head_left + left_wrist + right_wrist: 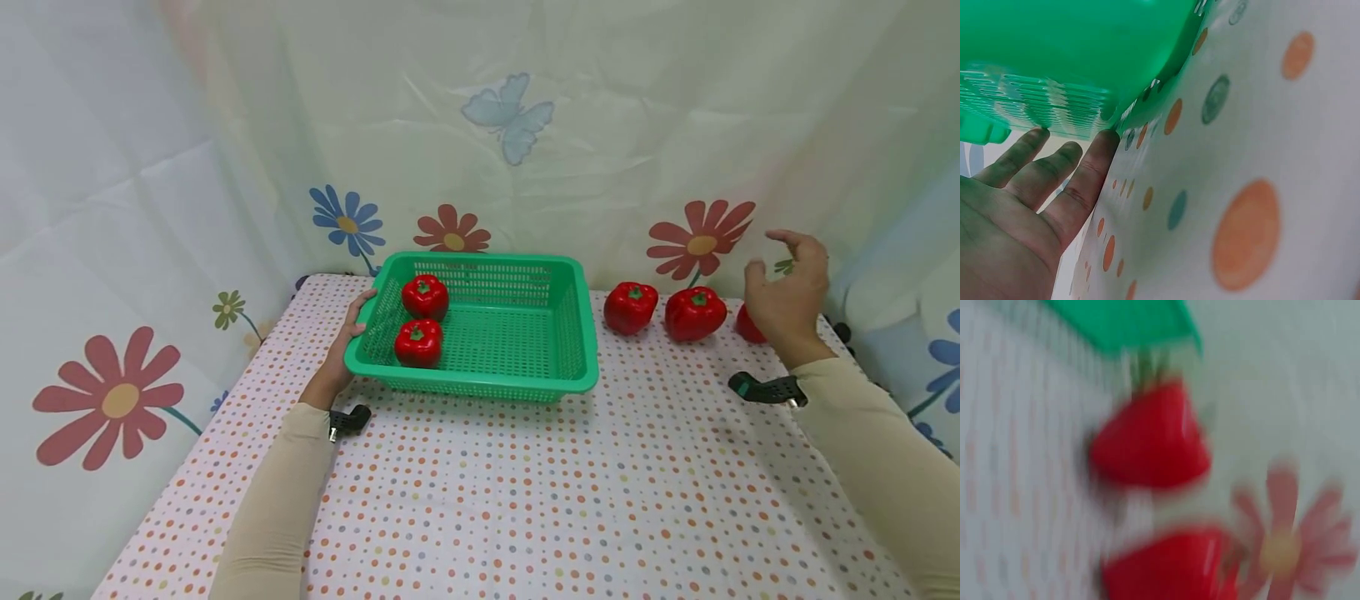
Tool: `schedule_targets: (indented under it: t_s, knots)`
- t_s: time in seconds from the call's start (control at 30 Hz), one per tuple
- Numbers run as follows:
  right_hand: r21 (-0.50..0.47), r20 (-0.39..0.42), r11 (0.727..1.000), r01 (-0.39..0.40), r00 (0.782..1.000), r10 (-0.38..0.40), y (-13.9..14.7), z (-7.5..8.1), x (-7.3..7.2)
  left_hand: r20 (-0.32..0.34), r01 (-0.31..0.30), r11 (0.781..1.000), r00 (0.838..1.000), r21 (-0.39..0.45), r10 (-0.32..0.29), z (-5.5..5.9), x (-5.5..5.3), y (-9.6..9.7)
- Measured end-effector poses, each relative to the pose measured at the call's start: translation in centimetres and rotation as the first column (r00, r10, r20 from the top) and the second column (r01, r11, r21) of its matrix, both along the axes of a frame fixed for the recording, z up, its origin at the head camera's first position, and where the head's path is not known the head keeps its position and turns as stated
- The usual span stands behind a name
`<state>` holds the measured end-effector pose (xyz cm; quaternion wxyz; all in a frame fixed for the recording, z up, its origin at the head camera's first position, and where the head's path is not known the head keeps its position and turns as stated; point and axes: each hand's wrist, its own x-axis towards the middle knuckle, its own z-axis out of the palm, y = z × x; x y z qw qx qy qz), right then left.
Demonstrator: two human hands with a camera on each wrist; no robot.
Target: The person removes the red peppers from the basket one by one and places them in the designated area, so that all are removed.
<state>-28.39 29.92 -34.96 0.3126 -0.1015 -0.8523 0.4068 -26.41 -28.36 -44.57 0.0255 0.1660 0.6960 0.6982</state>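
A green plastic basket (495,386) stands on the table at the back. Two red bell peppers (425,297) lie in its left part, one behind the other. At the basket's left side my left hand (341,346) touches the wall; its fingers (1082,181) look straight in the left wrist view. To the right of the basket sit a red bell pepper (631,308), a second pepper (695,314) and a third pepper (747,327). My right hand (795,292) is raised with thumb and fingers spread in a curve, holding nothing. It partly hides the third pepper.
A dotted cloth covers the table (480,500). Behind it hangs a pale curtain (600,100) printed with flowers and a butterfly, and it also runs along the left and right sides. Black straps with small cameras sit on both wrists. The right wrist view is blurred.
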Motion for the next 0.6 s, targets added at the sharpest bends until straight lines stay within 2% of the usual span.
schedule_targets:
  t_s: [0.1, 0.13, 0.2, 0.23, 0.3, 0.37, 0.43, 0.47, 0.53, 0.6]
  knots:
    - [-0.015, -0.014, 0.989, -0.144, 0.989, 0.144, -4.0, 1.6, 1.0, 0.005, -0.002, 1.0, 1.0, 0.001, 0.002, 0.2, 0.1, 0.2]
    - [-0.02, -0.001, 0.98, -0.198, 0.98, 0.198, -5.4, 2.1, 1.4, 0.006, -0.003, 1.0, 1.0, 0.001, 0.003, 0.3, 0.2, 0.2]
    - [-0.055, 0.036, 0.945, -0.324, 0.945, 0.326, -8.3, 2.9, 2.3, 0.007, -0.001, 1.0, 1.0, 0.0, 0.001, 0.6, 0.4, 0.2]
    - [-0.067, 0.055, 0.918, -0.39, 0.918, 0.393, -9.7, 3.1, 2.7, 0.007, -0.004, 1.0, 1.0, -0.006, 0.004, 0.6, 0.5, 0.2]
    - [-0.108, 0.094, 0.845, -0.524, 0.841, 0.533, -12.5, 3.1, 3.4, 0.01, -0.007, 1.0, 1.0, -0.011, 0.008, 0.6, 0.5, 0.1]
    - [-0.176, 0.122, 0.754, -0.632, 0.746, 0.654, -15.3, 2.8, 4.1, 0.011, -0.011, 1.0, 1.0, -0.017, 0.011, 0.4, 0.4, 0.0]
    - [-0.24, 0.147, 0.673, -0.7, 0.659, 0.738, -18.0, 2.2, 4.6, 0.012, -0.015, 1.0, 1.0, -0.021, 0.015, 0.1, 0.1, -0.2]
    - [-0.268, 0.157, 0.64, -0.72, 0.622, 0.767, -19.4, 1.8, 4.9, 0.012, -0.014, 1.0, 1.0, -0.02, 0.014, 0.0, 0.1, -0.2]
    - [-0.32, 0.169, 0.588, -0.743, 0.566, 0.807, -21.9, 1.1, 5.3, 0.008, -0.007, 1.0, 1.0, -0.019, 0.007, -0.1, -0.1, -0.2]
    - [-0.361, 0.183, 0.548, -0.754, 0.519, 0.835, -24.2, 0.3, 5.6, 0.008, 0.001, 1.0, 1.0, -0.018, -0.001, -0.2, -0.2, -0.1]
